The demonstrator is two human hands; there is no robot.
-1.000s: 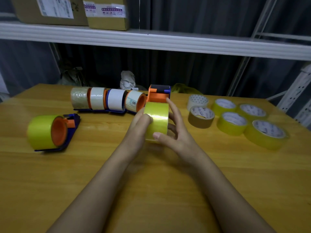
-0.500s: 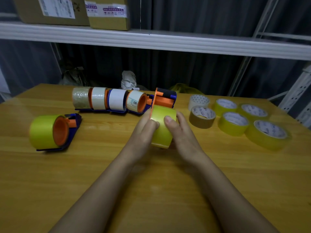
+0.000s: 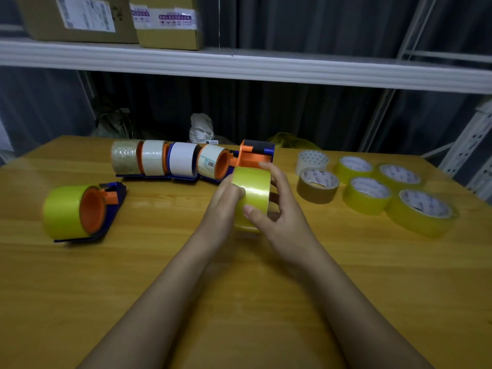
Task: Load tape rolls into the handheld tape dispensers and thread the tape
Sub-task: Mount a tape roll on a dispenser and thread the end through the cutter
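Both hands hold one yellow roll (image 3: pixel 251 198) on edge above the desk (image 3: pixel 239 302). The left hand (image 3: pixel 222 206) is curled against the roll's left face, fingertips pressing its upper left rim. The right hand (image 3: pixel 279 209) wraps the roll from the right: its thumb lies across the front of the tape band, and its fingers reach over the top and behind.

Just beyond the hands, touching or nearly touching the top of the held roll, stands an empty orange-and-blue dispenser (image 3: pixel 254 154). To the left of it, beyond the left hand, runs a row of four loaded dispensers (image 3: pixel 170 161), side by side, carrying clear, white and labelled rolls. Well to the left of the left hand, nearer the person, a further dispenser (image 3: pixel 80 210) lies on its side, carrying a wide yellow roll on an orange hub.

To the right of the right hand lie spare rolls flat on the desk: a brown roll (image 3: pixel 317 185) nearest, a white roll (image 3: pixel 312 161) behind it, and four yellow rolls (image 3: pixel 386 187) farther right.

Above the far edge of the desk, a shelf (image 3: pixel 239 66) bears two boxes (image 3: pixel 111 20).
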